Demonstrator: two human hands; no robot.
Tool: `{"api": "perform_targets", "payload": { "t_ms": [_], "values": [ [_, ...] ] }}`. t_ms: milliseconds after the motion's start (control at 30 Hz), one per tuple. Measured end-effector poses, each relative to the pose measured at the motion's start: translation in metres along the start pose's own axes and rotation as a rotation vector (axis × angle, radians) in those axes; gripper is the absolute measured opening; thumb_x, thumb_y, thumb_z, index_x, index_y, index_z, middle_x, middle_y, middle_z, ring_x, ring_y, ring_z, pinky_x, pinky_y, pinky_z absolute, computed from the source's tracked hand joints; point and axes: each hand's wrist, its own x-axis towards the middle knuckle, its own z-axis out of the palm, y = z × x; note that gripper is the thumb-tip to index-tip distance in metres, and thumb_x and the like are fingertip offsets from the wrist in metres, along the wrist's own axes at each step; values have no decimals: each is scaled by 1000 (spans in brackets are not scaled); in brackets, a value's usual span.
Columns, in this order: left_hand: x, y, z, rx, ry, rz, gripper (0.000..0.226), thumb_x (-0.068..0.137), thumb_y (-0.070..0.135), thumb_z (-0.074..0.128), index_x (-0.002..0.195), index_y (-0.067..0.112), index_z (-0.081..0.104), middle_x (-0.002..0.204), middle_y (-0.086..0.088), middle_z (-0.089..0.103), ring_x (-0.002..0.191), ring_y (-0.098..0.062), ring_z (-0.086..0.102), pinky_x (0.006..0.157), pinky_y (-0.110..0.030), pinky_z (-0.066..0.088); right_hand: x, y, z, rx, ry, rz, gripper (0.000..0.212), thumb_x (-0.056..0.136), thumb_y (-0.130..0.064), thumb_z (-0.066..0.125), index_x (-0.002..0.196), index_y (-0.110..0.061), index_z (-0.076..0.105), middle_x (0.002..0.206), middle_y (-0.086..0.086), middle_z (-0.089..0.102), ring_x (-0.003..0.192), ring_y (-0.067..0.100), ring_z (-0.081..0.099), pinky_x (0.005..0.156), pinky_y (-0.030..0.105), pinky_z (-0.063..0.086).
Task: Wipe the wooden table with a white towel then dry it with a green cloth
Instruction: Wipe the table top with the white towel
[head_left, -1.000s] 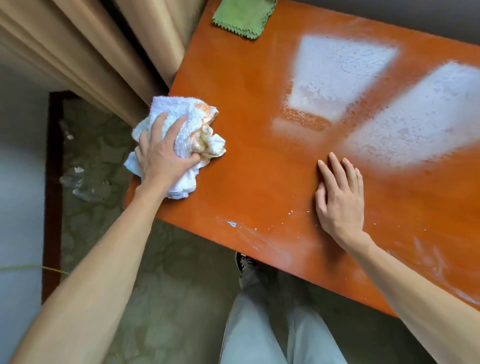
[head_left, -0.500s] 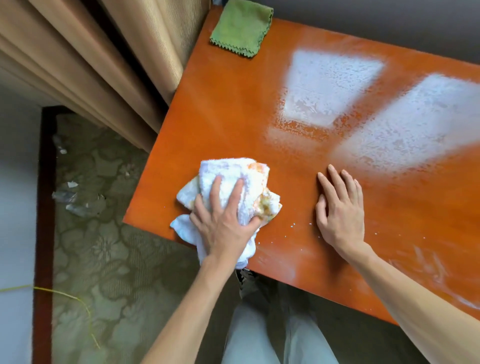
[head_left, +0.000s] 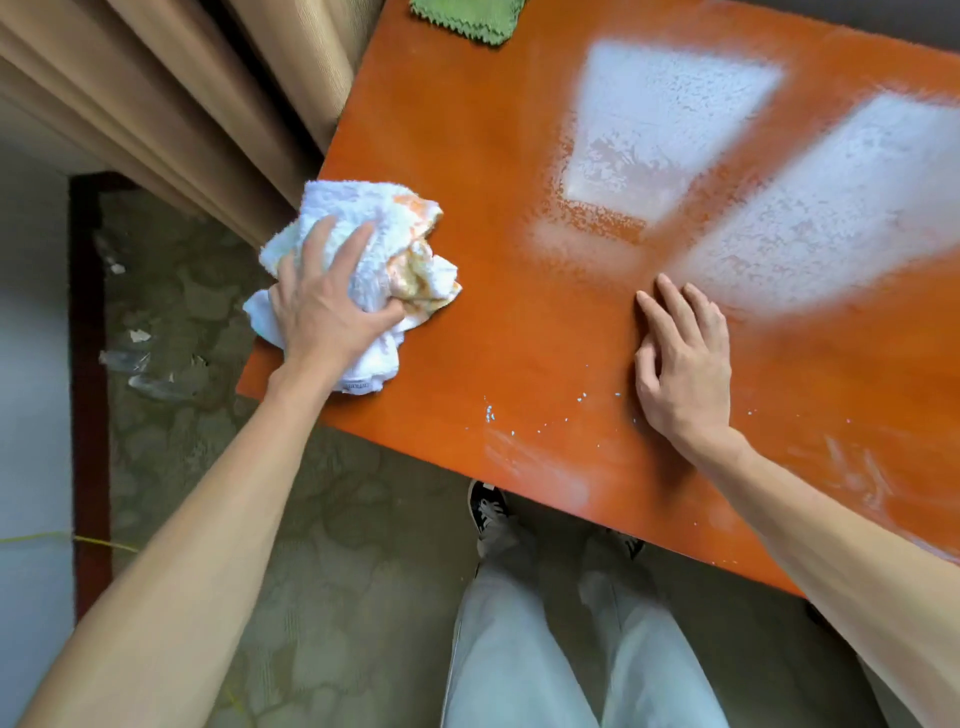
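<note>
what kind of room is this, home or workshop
Most likely a lived-in room at home, though that is a guess. A glossy wooden table stands against long beige curtains, and the floor is patterned carpet rather than bare workshop flooring.

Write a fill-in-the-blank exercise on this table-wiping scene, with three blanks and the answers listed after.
1. The left hand presses a crumpled white towel with ____ stains onto the wooden table.
2. The right hand lies ____ on the table, holding nothing.
3. The green cloth lies at the table's far edge, touched by ____ hand.

Missing words: orange; flat; neither
</note>
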Motion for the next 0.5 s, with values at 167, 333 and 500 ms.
{"api": "perform_targets", "payload": {
  "t_ms": [167,333,500],
  "values": [
    [-67,24,19,28,64,-176,79,75,56,65,148,42,37,160,3,27,127,-38,39,90,-50,40,0,1,2,35,18,-16,46,94,-18,46,139,-13,54,153,7,44,144,30,34,123,45,17],
    [-119,87,39,27,43,-225,80,79,58,64,150,39,34,161,0,23,129,-41,36,92,-54,38,-10,15,-14,516,138,82,44,92,0,44,135,-3,56,145,10,51,138,19,41,119,39,30],
    [-164,175,61,41,-11,-150,82,79,69,60,151,41,32,162,-3,20,127,-43,35,87,-54,38,-50,80,-59,237,87,14,49,95,-5,41,144,-7,48,152,8,45,144,27,35,122,43,24]
  ]
}}
